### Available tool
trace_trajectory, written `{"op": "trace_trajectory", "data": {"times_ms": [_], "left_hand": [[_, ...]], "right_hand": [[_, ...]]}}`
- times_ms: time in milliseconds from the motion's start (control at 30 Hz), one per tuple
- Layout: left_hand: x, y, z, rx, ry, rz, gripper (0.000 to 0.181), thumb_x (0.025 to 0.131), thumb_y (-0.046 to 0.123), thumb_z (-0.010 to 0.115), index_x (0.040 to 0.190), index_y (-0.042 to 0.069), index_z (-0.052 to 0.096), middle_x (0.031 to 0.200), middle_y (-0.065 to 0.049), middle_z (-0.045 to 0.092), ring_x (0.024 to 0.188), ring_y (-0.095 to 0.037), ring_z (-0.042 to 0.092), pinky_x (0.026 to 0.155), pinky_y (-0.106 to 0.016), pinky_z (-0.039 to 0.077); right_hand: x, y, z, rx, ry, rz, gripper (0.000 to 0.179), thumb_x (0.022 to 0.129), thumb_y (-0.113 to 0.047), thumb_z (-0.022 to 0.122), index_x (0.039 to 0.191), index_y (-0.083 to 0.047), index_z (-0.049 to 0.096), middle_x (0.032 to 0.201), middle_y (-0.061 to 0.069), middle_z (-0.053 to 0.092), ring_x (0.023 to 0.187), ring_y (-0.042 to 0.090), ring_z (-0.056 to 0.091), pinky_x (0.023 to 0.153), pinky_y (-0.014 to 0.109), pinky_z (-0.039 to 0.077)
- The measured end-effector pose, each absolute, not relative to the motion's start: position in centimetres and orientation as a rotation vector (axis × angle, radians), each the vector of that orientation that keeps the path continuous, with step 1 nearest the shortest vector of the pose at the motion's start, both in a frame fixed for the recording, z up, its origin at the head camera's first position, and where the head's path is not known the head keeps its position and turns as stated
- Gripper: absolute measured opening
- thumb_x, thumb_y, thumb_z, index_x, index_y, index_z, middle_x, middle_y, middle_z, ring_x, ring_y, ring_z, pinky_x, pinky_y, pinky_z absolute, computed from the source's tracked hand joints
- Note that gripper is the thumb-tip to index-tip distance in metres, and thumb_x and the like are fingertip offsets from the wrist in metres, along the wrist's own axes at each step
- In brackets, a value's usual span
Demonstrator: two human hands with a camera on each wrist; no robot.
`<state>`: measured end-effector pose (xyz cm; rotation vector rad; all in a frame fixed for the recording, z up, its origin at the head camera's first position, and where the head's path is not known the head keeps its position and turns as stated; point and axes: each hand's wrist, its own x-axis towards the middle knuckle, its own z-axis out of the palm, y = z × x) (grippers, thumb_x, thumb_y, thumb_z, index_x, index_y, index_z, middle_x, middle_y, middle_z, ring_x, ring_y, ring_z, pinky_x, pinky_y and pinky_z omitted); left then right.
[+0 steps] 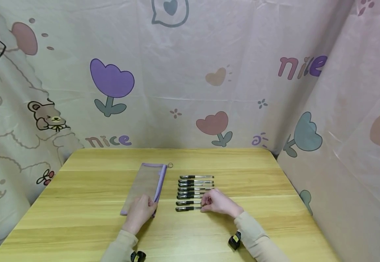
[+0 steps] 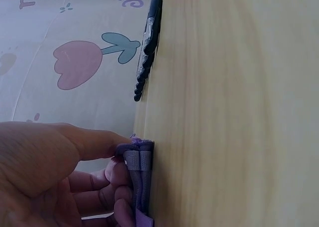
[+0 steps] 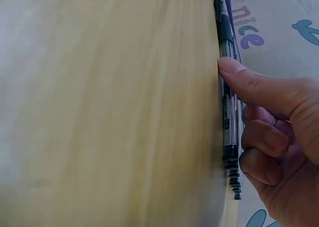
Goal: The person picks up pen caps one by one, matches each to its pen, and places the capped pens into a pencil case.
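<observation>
A translucent mesh pouch (image 1: 144, 183) with purple edging lies aslant on the left, the left hand (image 1: 140, 211) pinching the near end of its zip (image 1: 161, 182) — just right of it, 8 clear pens (image 1: 190, 189), black caps leftward, lie roughly parallel from near to far, the right hand (image 1: 220, 202) touching the nearest pen (image 1: 184, 209)
</observation>
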<state>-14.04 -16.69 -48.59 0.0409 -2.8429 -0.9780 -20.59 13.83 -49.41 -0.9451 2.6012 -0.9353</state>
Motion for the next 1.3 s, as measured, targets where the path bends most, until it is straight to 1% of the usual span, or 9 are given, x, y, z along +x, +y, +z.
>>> {"op": "trace_trajectory", "data": {"times_ms": [200, 567, 867, 1167, 1300], "left_hand": [[-14.03, -16.65, -48.64, 0.036, -2.837, -0.986, 0.036, 0.086, 0.008, 0.071, 0.056, 0.012, 0.051, 0.052, 0.002, 0.053, 0.05, -0.01, 0.045, 0.047, -0.023, 0.035], [-14.07, -16.7, -48.71, 0.035, -2.844, -0.987, 0.035, 0.087, 0.009, 0.071, 0.057, 0.012, 0.052, 0.054, 0.001, 0.053, 0.051, -0.011, 0.046, 0.048, -0.024, 0.036], [-14.13, -16.65, -48.64, 0.042, -2.856, -1.007, 0.036, 0.087, 0.009, 0.07, 0.056, 0.011, 0.051, 0.053, 0.001, 0.053, 0.05, -0.011, 0.046, 0.047, -0.023, 0.035], [-14.12, -16.62, -48.65, 0.05, -2.855, -1.011, 0.035, 0.087, 0.009, 0.07, 0.056, 0.011, 0.052, 0.054, 0.001, 0.054, 0.05, -0.011, 0.046, 0.047, -0.024, 0.036], [-14.12, -16.6, -48.67, 0.057, -2.855, -1.01, 0.035, 0.087, 0.009, 0.07, 0.057, 0.011, 0.052, 0.053, 0.001, 0.054, 0.05, -0.011, 0.047, 0.047, -0.024, 0.035]], "right_hand": [[-20.53, 13.76, -49.39, -0.954, 2.59, -0.919, 0.01, 0.08, -0.015, 0.083, 0.083, -0.012, 0.074, 0.07, -0.009, 0.062, 0.06, -0.003, 0.045, 0.056, 0.015, 0.043], [-20.51, 13.82, -49.61, -0.976, 2.588, -0.93, 0.008, 0.081, -0.016, 0.083, 0.083, -0.013, 0.076, 0.07, -0.009, 0.064, 0.058, -0.003, 0.044, 0.055, 0.014, 0.04], [-20.56, 13.86, -49.73, -0.999, 2.586, -0.949, 0.007, 0.081, -0.015, 0.083, 0.082, -0.013, 0.076, 0.071, -0.008, 0.067, 0.059, -0.004, 0.046, 0.055, 0.014, 0.042], [-20.55, 13.94, -49.19, -0.983, 2.54, -0.992, 0.007, 0.083, -0.016, 0.081, 0.084, -0.012, 0.076, 0.071, -0.008, 0.066, 0.058, -0.004, 0.045, 0.054, 0.013, 0.04], [-20.64, 13.98, -48.86, -0.988, 2.517, -1.012, 0.006, 0.085, -0.016, 0.079, 0.086, -0.011, 0.076, 0.068, -0.009, 0.062, 0.057, -0.004, 0.043, 0.053, 0.012, 0.037]]}}
